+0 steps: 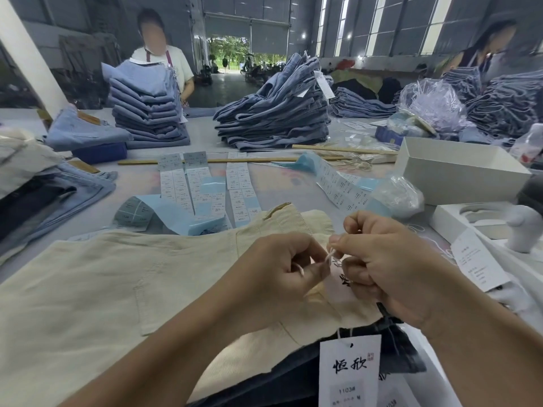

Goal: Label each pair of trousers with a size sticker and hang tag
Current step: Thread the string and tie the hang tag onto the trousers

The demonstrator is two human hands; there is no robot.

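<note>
Over cream trousers (117, 283) on worktop (276, 177): left hand (282, 268) and right hand (382, 259) both pinch white string (329, 256) of hang tag (342, 284).

White box (458, 168) beside wooden sticks (338, 148).

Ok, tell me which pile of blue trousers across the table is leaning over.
The middle pile, with hang tags sticking out of its top; the pile on its left stands straight.

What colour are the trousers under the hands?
Pale cream trousers, seen best in the head view.
</note>
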